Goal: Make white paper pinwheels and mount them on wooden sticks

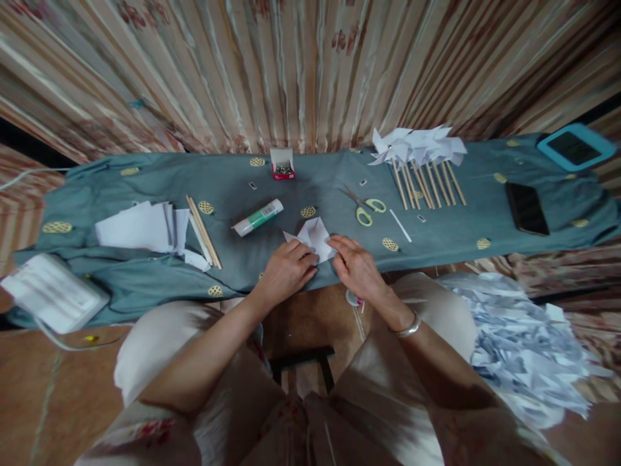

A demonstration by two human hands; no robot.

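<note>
A white piece of paper with its corners turned in lies at the front of the cloth-covered table, the shape of a half-made pinwheel. My left hand has its curled fingers closed on the paper's left side. At the right edge, my right hand pinches the same paper between thumb and fingers; the fingertips partly cover it. Just behind the left hand lies a green and white glue stick. Scissors with light green handles rest behind my right hand, beside a thin white paper strip.
Finished paper pinwheels on sticks lie back right, near a phone and blue-framed device. A red box of pins stands at the back. Left are paper sheets, wooden sticks and a white device. Paper heaps lie lower right.
</note>
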